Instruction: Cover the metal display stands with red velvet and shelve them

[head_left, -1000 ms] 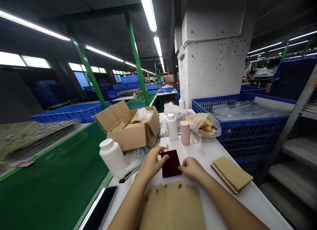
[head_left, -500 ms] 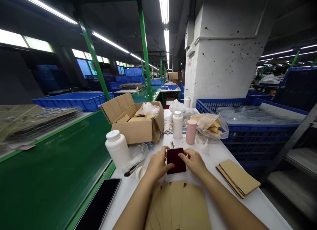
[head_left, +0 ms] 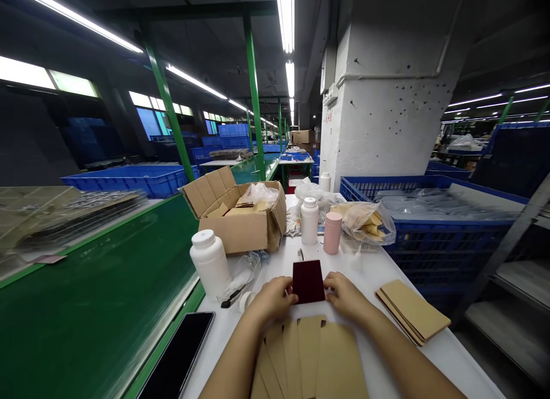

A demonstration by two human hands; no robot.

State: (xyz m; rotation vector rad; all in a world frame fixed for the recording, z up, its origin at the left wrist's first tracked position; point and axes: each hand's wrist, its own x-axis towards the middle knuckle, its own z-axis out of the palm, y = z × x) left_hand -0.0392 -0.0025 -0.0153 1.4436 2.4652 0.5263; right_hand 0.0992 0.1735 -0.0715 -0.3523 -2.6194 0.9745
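Observation:
A dark red square pad point(head_left: 308, 281) sits between my hands, over the white table. My left hand point(head_left: 275, 296) grips its left edge, thumb at the near lower corner and fingers curled behind. At the right edge, my right hand point(head_left: 341, 293) pinches it with bent fingers; the fingertips are partly hidden. Closer to me, a fan of brown kraft paper envelopes point(head_left: 309, 353) lies between my forearms. To the right rests a stack of brown envelopes point(head_left: 415, 308). Just beyond the pad is a small metallic tool point(head_left: 301, 254), partly hidden.
An open cardboard box point(head_left: 234, 233), a large white bottle point(head_left: 209, 264), another white bottle point(head_left: 309, 221) and a pink jar point(head_left: 332, 233) stand farther back. A black phone point(head_left: 178, 353) lies left, beside the green conveyor point(head_left: 107, 296). A blue crate point(head_left: 429, 233) stands right.
My thumbs have slid off the top of the dark red pad to its side edges, and both hands have drawn slightly toward me. The view has tilted up a little.

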